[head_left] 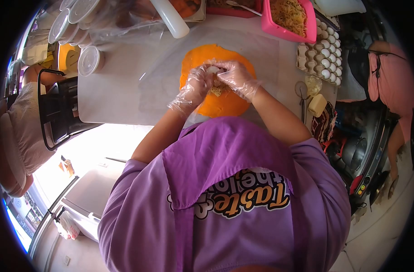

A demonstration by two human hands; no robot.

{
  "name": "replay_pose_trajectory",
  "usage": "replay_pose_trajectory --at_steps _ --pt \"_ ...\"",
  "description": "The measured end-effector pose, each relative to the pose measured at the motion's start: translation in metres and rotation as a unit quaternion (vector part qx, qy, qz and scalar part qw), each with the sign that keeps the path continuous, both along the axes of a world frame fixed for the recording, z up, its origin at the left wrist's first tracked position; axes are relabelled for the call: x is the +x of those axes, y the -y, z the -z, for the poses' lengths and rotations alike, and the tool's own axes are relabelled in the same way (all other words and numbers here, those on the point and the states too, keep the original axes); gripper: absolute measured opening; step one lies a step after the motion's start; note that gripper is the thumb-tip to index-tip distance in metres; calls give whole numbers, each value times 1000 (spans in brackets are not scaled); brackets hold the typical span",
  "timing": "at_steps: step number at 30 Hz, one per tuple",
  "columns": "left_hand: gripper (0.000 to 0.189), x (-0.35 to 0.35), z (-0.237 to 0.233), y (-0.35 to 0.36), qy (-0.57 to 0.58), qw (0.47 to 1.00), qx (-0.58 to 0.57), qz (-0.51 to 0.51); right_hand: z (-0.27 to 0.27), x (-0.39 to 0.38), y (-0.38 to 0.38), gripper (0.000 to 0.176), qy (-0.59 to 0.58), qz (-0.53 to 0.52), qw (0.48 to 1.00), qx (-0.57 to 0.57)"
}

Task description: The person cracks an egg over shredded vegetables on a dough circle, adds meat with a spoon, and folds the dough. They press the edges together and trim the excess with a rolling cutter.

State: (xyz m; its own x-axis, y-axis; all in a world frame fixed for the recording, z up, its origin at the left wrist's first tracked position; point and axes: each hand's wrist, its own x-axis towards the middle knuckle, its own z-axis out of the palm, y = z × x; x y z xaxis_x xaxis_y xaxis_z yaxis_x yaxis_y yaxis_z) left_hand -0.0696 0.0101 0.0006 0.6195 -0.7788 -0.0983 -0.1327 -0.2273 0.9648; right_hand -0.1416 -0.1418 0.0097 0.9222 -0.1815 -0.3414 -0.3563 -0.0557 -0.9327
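A flat round sheet of orange dough point(193, 59) lies on the table, with a small heap of shredded filling point(217, 89) on its middle. Both hands wear clear plastic gloves and meet just above that heap. My left hand point(199, 84) has its fingers curled around the left side of a white egg point(213, 70). From the right, my right hand point(234, 77) closes its fingers on the same egg. Fingers cover most of the egg, so whether its shell is cracked cannot be seen.
A pink container point(288, 20) of shredded filling stands at the back. Egg trays point(322, 54) sit at the right, near a pale yellow block point(317, 105). A white rolling pin point(170, 18) and lidded plastic tubs point(90, 61) are at the back left. Another person point(393, 77) stands at right.
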Motion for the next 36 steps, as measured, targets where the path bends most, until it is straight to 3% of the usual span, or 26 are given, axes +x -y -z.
replay_pose_trajectory --at_steps 4,13,22,28,31,36 --pt "22 -1 4 -2 8 1000 -4 11 -20 -1 -4 38 -32 2 997 64" --pt "18 -4 2 -2 47 998 -44 11 2 -5 -2 37 14 -9 1000 10" --pt "18 -4 2 -4 58 998 -3 22 23 -8 0 36 31 -8 999 20" --pt "24 -1 34 -9 94 995 17 -5 10 -6 1 39 -6 7 995 96" --pt "27 -3 24 -11 68 997 20 -7 6 -6 3 42 -29 -9 994 104" --pt "29 -3 21 -13 128 991 42 -3 4 -5 6 40 -8 -22 996 82"
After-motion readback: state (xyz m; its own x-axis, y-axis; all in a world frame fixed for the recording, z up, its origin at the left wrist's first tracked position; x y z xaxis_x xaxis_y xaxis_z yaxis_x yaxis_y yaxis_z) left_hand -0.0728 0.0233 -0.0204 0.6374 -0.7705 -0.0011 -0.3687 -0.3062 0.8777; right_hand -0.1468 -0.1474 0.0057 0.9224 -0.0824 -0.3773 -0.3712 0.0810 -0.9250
